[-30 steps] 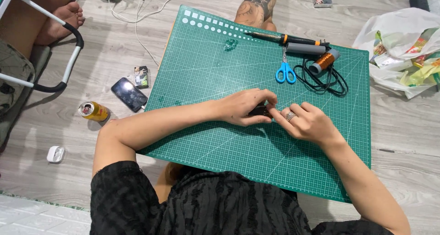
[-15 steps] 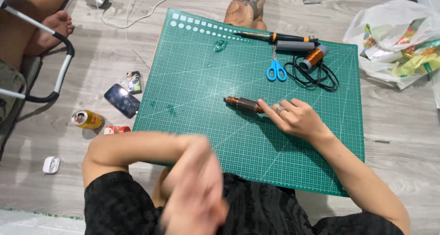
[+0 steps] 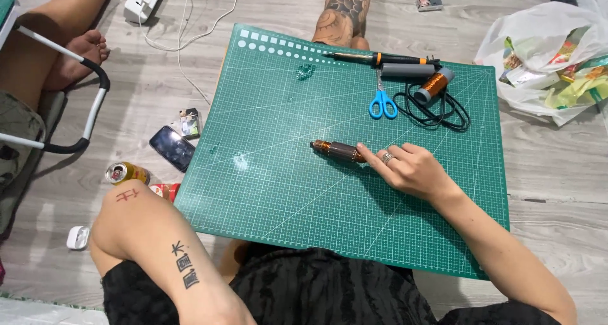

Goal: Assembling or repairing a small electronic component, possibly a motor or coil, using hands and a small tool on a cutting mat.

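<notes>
A small brown cylinder wound with copper wire point(image 3: 335, 150) lies on the middle of a green cutting mat point(image 3: 272, 192). My right hand point(image 3: 408, 170), with a ring on one finger, rests on the mat, and its fingertips grip the cylinder's right end. My left hand is out of view. Only the bent left forearm point(image 3: 158, 249) shows at the lower left, raised off the mat with the elbow by the mat's near-left corner.
Along the mat's far edge lie blue scissors point(image 3: 382, 102), a black-and-orange pen-like tool point(image 3: 380, 59), a grey tube point(image 3: 407, 70), a copper wire spool point(image 3: 434, 85) and a black cable point(image 3: 443, 113). A phone point(image 3: 172, 147) and a can point(image 3: 126, 172) lie left; a plastic bag point(image 3: 544, 59) lies right. Other people's legs point(image 3: 342, 14) are nearby.
My left hand left the cylinder, swung up past the camera and went out of view. My right hand stays at the cylinder's right end.
</notes>
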